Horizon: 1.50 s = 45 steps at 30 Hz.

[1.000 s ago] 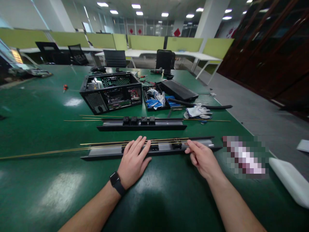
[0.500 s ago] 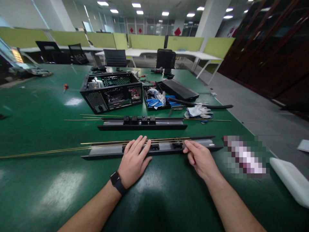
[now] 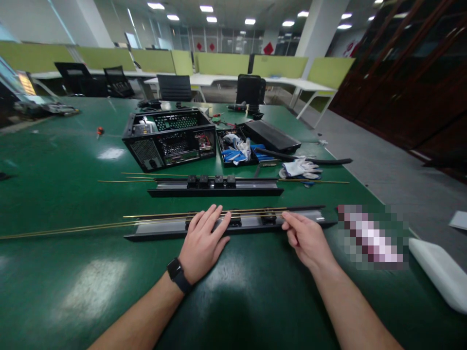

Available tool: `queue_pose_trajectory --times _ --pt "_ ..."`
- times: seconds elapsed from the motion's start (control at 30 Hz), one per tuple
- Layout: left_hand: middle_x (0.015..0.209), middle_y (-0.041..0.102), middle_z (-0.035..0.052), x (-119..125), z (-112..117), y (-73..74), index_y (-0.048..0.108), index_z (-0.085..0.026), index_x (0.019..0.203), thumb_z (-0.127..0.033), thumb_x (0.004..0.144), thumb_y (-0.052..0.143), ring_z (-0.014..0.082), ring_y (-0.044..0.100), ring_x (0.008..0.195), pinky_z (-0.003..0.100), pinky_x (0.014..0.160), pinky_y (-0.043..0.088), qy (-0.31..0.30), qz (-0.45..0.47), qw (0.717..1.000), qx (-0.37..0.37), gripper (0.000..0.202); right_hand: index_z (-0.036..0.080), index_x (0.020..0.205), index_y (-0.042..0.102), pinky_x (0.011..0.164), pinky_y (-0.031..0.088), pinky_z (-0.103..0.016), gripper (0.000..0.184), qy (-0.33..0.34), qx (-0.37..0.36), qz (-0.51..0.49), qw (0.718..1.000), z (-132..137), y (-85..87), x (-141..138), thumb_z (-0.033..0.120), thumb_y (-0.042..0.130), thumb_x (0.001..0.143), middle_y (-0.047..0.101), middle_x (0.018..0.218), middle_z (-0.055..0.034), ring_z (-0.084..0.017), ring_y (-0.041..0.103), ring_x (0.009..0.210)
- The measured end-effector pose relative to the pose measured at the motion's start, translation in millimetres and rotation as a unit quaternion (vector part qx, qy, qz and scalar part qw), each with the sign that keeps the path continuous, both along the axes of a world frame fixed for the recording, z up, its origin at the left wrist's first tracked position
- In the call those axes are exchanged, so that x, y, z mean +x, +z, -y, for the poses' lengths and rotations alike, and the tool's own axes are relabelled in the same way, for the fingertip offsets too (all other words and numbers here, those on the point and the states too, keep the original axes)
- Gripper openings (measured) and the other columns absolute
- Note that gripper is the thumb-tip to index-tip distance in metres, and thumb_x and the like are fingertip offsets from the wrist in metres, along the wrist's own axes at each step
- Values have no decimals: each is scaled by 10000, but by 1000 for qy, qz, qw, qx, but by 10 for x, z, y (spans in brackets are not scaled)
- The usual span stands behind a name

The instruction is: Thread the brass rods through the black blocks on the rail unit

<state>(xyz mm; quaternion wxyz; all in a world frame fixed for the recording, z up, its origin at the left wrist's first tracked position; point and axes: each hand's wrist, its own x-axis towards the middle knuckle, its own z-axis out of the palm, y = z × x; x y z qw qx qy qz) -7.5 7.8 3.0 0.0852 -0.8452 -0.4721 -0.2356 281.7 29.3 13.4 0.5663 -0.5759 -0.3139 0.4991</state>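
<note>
In front of me lies a long black channel [image 3: 160, 236] with a pale inner strip and several black blocks [image 3: 269, 217] set in it. Thin brass rods [image 3: 146, 216] run lengthwise over the channel, and some reach far out to the left. My left hand [image 3: 207, 233] rests flat across the rods and channel, fingers stretched, hiding part of a block. My right hand [image 3: 304, 236] pinches a brass rod end between thumb and forefinger, just right of the rightmost block. Farther back is a second black channel [image 3: 215, 192] with several black blocks and more rods.
Behind the channels stand an open black computer case [image 3: 170, 141], a tray holding gloves [image 3: 236, 148], a black panel [image 3: 272, 135] and a black strip [image 3: 328, 160]. More gloves [image 3: 301, 167] lie at the right. A white object [image 3: 438, 272] sits near the table's right edge.
My right hand has shifted slightly to the right, still pinching at the rod end. The left hand has stayed almost in place on the rods.
</note>
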Motion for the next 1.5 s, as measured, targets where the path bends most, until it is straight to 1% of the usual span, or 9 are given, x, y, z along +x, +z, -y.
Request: queue_pose_trajectory --times 0.3,0.47,0.63,0.87,0.97,1.1,1.17,1.37,1.5 --pt "1608 512 120 -37 -4 -6 509 -222 1542 -324 1012 587 302 432 1522 504 1231 361 -6 5 1000 3 545 153 758 642 259 202 -175 393 -128 -29 -31 991 -61 57 306 387 922 613 641 614 -18 -54 397 326" --pt "1609 510 122 -24 -7 -30 500 -228 1549 -330 1013 584 308 429 1524 514 1229 362 -4 8 1000 7 552 146 809 667 262 184 -173 468 -80 -43 -18 996 -41 9 233 512 915 655 681 656 -48 -58 400 310" --pt "1601 520 125 -22 -10 -42 493 -233 1555 -320 1002 598 312 435 1519 511 1225 372 -5 7 1000 10 570 140 811 682 257 190 -162 482 -43 -24 -35 998 -32 -1 201 474 957 599 661 665 -20 -43 389 323" --pt "1599 520 137 -89 -12 -72 468 -200 1568 -311 1002 598 308 440 1516 509 1225 378 -8 5 1000 14 591 143 816 674 251 214 -157 241 -193 -30 -61 979 -90 86 439 322 831 784 572 591 33 -42 384 334" --pt "1594 526 140 -71 -12 -77 440 -215 1590 -310 993 609 315 446 1512 520 1219 390 -8 8 1000 17 627 155 859 673 250 205 -158 286 -160 -45 -59 984 -76 83 410 396 821 819 607 609 14 -48 381 324" --pt "1602 516 139 -34 -17 -57 440 -213 1590 -318 998 603 313 437 1519 523 1225 385 -9 7 1000 13 623 145 868 684 254 190 -157 427 -39 -36 -45 998 -35 40 256 491 892 729 658 660 -22 -49 391 320" --pt "1603 516 135 -37 -21 -48 445 -207 1587 -322 998 604 308 436 1520 517 1230 381 -10 5 1000 12 620 134 846 690 257 192 -155 438 -23 -25 -40 999 -34 24 238 478 914 695 652 656 -19 -43 387 322" --pt "1594 527 137 -91 -23 -68 447 -194 1582 -312 1004 598 306 445 1513 508 1229 374 -10 7 1000 15 609 143 819 677 255 218 -155 251 -196 -8 -47 979 -109 24 493 360 803 831 584 591 27 -44 387 335" --pt "1602 517 135 -85 -19 -77 473 -196 1562 -321 1011 589 307 434 1520 505 1228 366 -10 4 1000 14 577 135 879 699 252 203 -159 312 -161 -19 -48 986 -89 23 445 428 799 840 616 616 6 -49 389 333"
